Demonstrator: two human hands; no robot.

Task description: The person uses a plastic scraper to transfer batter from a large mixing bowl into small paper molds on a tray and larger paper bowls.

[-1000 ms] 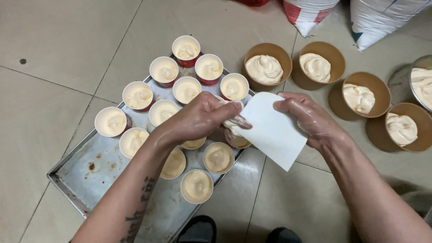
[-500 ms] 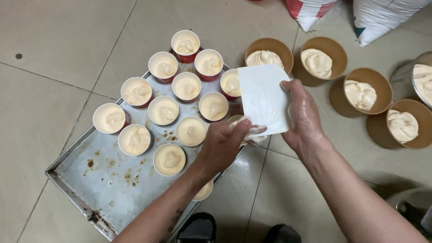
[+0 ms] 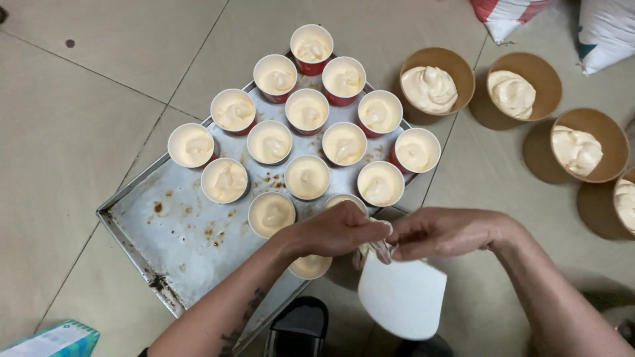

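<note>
Both hands meet over the tray (image 3: pixel 142 228) edge: right hand (image 3: pixel 446 233) pinches the white scraper (image 3: pixel 402 296), left hand (image 3: pixel 337 229) fingers pressed against its top

The scraper (image 3: pixel 403 297) was plain white. The small cups (image 3: pixel 307 109) on the tray (image 3: pixel 165 238) were red outside with white rims, each filled with pale yellow batter (image 3: pixel 344 142). The tray was dull silver-grey, speckled with brown burnt spots and dark along its lower edge. The larger paper bowls (image 3: pixel 436 82) were brown, holding mounds of the same cream-coloured batter. The floor (image 3: pixel 79 119) was beige tile with thin darker joints. A box (image 3: pixel 53 340) at the lower left corner was teal and white. The sacks (image 3: pixel 605 33) at the top right were white, one with red and blue stripes.
</note>
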